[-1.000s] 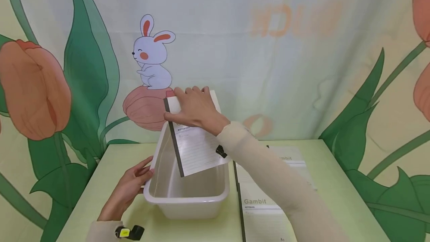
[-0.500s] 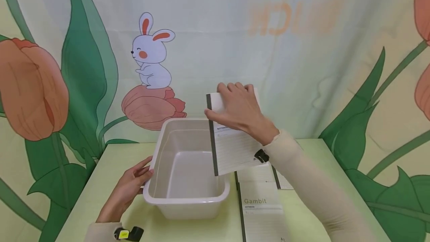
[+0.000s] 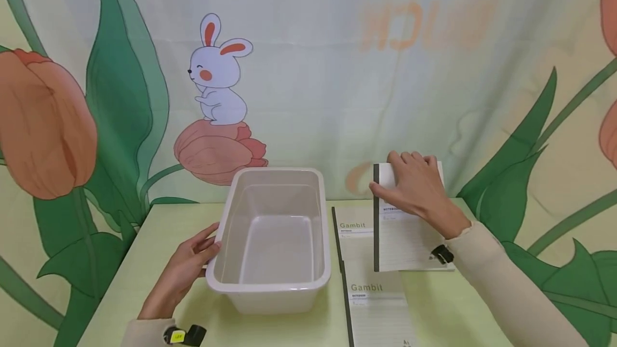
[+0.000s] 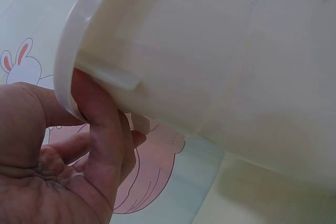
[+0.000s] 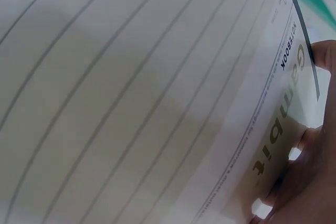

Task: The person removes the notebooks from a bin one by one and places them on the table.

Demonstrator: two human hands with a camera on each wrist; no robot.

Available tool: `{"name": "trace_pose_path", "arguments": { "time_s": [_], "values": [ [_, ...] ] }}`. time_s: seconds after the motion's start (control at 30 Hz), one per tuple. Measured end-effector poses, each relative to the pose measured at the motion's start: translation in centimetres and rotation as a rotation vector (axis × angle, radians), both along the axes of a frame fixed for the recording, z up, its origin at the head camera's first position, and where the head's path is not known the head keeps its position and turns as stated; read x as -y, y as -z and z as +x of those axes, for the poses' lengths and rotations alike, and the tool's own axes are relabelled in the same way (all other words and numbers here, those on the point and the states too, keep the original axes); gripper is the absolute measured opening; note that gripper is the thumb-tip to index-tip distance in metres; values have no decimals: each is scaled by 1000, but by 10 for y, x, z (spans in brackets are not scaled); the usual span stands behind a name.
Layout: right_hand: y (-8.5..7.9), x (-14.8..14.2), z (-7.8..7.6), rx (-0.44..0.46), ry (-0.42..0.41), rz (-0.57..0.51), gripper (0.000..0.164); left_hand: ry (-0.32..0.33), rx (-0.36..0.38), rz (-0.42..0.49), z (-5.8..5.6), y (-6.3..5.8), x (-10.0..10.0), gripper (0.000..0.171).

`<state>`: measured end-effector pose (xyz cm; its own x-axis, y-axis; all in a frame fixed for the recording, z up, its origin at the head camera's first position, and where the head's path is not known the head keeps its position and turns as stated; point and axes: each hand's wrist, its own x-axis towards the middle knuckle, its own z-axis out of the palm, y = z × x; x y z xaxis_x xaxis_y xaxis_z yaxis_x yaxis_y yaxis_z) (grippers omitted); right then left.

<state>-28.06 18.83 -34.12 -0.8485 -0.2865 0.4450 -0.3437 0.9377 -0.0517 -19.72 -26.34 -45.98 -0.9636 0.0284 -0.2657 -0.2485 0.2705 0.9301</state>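
My right hand (image 3: 419,189) grips a white notebook (image 3: 400,245) with a dark spine, fingers over its top edge and thumb at the spine side. The right wrist view shows its lined cover (image 5: 121,103) close up, with "Gambit" lettering. It stands over the right rear of the table, in front of another notebook whose lower edge (image 3: 441,269) peeks out. With my left hand (image 3: 182,269) I pinch the left rim of a pale plastic basin (image 3: 267,287). In the left wrist view, thumb and fingers (image 4: 102,129) clasp the rim (image 4: 65,72). The basin is bare inside.
Right of the basin lie a rear notebook (image 3: 354,245) and a front notebook (image 3: 378,315), end to end and touching or slightly overlapping. The pale green table (image 3: 463,309) meets a printed curtain (image 3: 308,95) at its back edge.
My right hand has carried the notebook from above the basin to the right, then lowered it over the right rear of the table. My left hand has stayed on the basin's rim.
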Motion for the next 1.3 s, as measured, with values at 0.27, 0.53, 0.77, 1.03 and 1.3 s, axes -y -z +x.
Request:
{"name": "trace_pose_path", "arguments": {
  "time_s": [0.27,0.53,0.77,1.03,1.3],
  "values": [
    [49,-51,6,118,1,93,53,2,-1,-4,1,-2,0,63],
    [109,-78,13,232,-13,111,59,9,-3,7,3,-3,0,62],
    [153,-95,14,319,-7,89,54,20,-11,-4,2,-2,0,62],
    [196,-107,13,424,35,91,53,12,4,-8,4,-1,0,63],
    [216,-111,15,460,33,66,58,16,-17,-14,4,-4,-1,63]
  ]
}}
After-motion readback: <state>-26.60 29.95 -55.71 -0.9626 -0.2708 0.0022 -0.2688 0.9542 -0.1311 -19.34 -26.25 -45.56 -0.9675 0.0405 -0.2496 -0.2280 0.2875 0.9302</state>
